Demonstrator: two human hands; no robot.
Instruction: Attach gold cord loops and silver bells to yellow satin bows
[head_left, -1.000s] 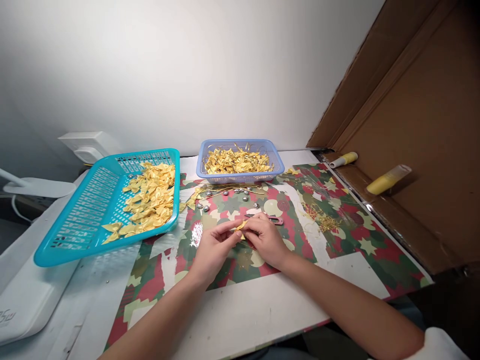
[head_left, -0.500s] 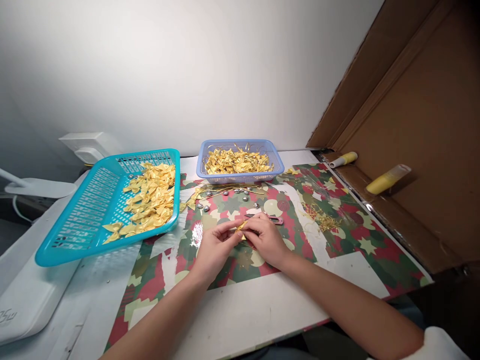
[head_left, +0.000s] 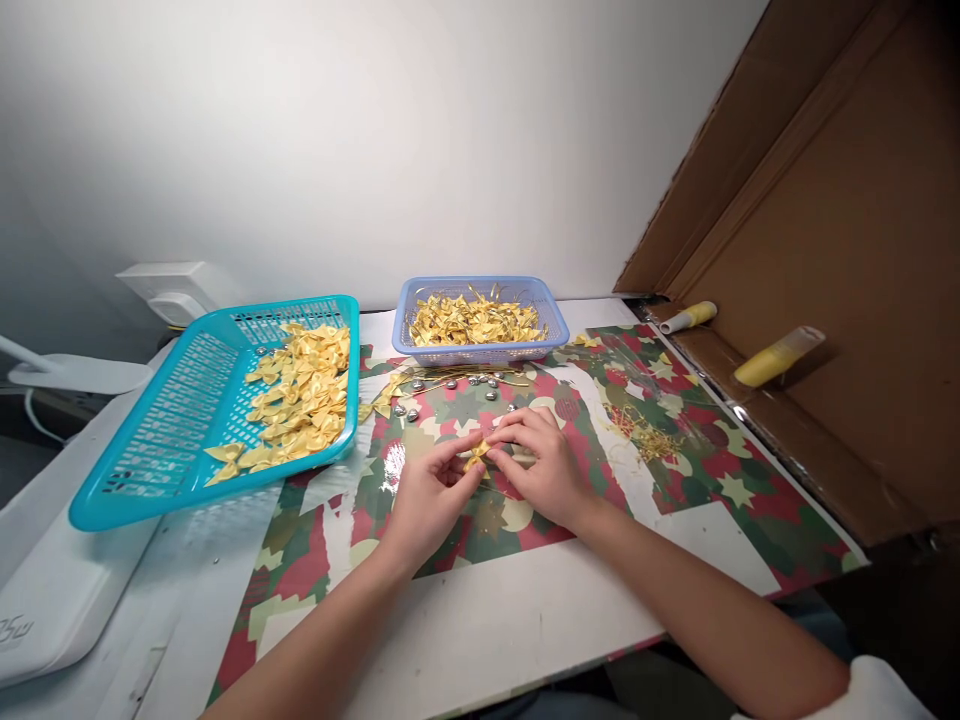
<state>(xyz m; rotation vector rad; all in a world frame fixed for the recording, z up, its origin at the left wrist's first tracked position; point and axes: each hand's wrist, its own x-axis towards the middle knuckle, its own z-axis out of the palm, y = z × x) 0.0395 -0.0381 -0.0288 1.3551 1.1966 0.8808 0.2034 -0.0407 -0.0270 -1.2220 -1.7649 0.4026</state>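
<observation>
A small yellow ribbon bow (head_left: 477,455) is held between my two hands over the patterned sheet (head_left: 525,535). My left hand (head_left: 435,490) pinches its left side between thumb and fingers. From the right, the thumb and forefinger of my right hand (head_left: 544,465) close on the bow's other edge. Several small silver bells (head_left: 491,395) lie just beyond my fingers. Behind them, thin gold ties (head_left: 480,372) are laid sideways, with a loose bow (head_left: 388,392) at their left end.
A teal basket (head_left: 142,490) of yellow bows stands on the left. At the back, a blue basket (head_left: 480,353) holds bows with gold ties. Clipped bits (head_left: 649,437) lie to the right, near a cardboard wall (head_left: 847,250) with two yellow-and-clear tubes (head_left: 780,357).
My right hand has opened up a little and shifted slightly right, its fingers more arched. More of the bow now shows between my hands. The pink-handled tool behind my right hand is now covered.
</observation>
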